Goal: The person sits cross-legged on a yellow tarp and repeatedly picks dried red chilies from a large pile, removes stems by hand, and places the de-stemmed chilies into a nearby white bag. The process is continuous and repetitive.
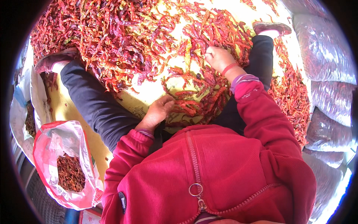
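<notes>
Dried red chili peppers (115, 33) lie in a broad heap on a yellow sheet (141, 98) in front of me. A smaller pile of chili peppers (203, 95) lies between my legs. My left hand (158, 110) is low at the left edge of that pile, its fingers curled in beside some peppers. Whatever it may hold is hidden. Farther out and to the right, my right hand (220, 60) is closed above the peppers near my right shin, a red band round its wrist. Its curled fingers hide anything inside them.
A red and white bag (41, 149) stands open at my left with dried chilies inside. Behind it is another white sack (23, 123). More loose chilies (289, 100) lie beyond my right leg. Filled clear plastic bags (324, 48) are stacked along the right side. My legs are spread around the pile.
</notes>
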A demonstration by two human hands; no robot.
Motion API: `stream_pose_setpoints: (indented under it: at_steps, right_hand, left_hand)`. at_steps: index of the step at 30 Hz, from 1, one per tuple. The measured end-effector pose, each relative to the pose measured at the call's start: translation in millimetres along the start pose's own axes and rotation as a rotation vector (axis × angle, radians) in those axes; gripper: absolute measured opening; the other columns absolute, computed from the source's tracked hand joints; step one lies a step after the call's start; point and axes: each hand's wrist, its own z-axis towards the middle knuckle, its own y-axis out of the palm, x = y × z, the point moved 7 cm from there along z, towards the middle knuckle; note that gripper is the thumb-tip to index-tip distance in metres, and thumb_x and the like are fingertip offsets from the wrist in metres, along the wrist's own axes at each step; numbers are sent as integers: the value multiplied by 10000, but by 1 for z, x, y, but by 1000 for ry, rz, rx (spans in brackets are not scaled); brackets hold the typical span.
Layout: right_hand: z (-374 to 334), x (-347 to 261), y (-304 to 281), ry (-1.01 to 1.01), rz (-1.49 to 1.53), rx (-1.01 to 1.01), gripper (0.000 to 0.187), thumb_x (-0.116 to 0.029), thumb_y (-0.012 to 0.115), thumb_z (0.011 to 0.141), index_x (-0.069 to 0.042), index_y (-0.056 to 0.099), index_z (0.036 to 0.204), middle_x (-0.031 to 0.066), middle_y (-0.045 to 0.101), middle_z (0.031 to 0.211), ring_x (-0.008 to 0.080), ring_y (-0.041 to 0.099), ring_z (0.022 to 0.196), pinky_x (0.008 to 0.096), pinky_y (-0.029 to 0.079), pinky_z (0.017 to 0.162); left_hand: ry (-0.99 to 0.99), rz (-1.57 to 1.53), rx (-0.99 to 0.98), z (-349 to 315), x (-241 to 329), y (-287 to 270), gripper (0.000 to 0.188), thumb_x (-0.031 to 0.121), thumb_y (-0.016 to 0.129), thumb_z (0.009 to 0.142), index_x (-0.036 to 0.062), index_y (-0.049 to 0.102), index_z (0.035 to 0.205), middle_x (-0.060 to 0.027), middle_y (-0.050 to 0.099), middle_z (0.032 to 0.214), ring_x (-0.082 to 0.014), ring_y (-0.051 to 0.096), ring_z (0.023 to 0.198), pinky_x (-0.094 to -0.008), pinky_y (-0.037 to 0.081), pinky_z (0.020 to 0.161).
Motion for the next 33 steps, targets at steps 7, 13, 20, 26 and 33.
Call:
stream_pose_setpoints:
  at_steps: [7,13,20,26,33]
  right_hand:
    - [18,-4,19,76,-153,5,229,-245,486,716,-60,540,839,173,558,805,315,532,779,394,417,706]
    - [4,15,15,147,136,-115,214,-245,567,652,-39,563,709,147,561,699,266,541,652,319,426,626]
    - [-82,-52,7,-146,559,-175,92,-124,540,711,-37,541,740,33,507,587,85,467,566,243,390,543]
    - [-86,-106,29,-361,508,-341,136,-156,555,714,-57,501,789,71,529,627,141,503,541,264,408,529]
    - [1,-62,20,-121,34,-12,353,-128,469,751,-82,396,1094,175,501,983,287,501,886,359,404,766]
  left_hand:
    - [10,47,31,-2,-1,-3,189,169,453,808,33,502,931,19,444,628,-62,385,538,-198,332,494]
    - [-21,-21,12,-7,5,0,233,183,453,816,23,473,985,30,418,609,-52,360,483,-187,301,432]
    - [-6,-350,-161,-15,34,28,258,219,449,826,37,463,1008,23,435,608,-52,375,470,-162,275,373]
    - [-8,-581,-115,-9,35,19,151,197,443,823,55,496,817,-17,494,667,-74,421,494,-168,289,356]
    - [-12,-666,-155,-5,28,10,146,192,450,817,59,471,760,-45,493,651,-94,425,499,-170,286,354]
